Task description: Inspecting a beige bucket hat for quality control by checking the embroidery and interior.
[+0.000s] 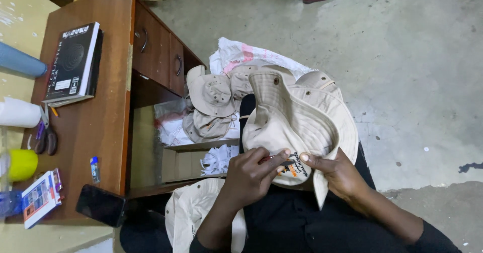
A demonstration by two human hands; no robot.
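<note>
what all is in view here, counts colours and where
bucket hat: one, beige, on the lap, in both hands
more hats: several, beige, piled on the floor by the desk
hat: one, beige, near the left arm
desk: one, brown wood, left
box: one, black, on desk
scissors: one pair, on desk
phone: one, black, desk edge
bag: one, white, behind the pile
left hand: pinching a thin tool at the hat's logo
right hand: grip on the hat brim

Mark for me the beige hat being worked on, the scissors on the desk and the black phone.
beige hat [294, 117]: head view, on the ribbed underside of its brim.
scissors [46, 137]: head view, on the dark handles.
black phone [100, 205]: head view, middle of its dark screen.
</note>
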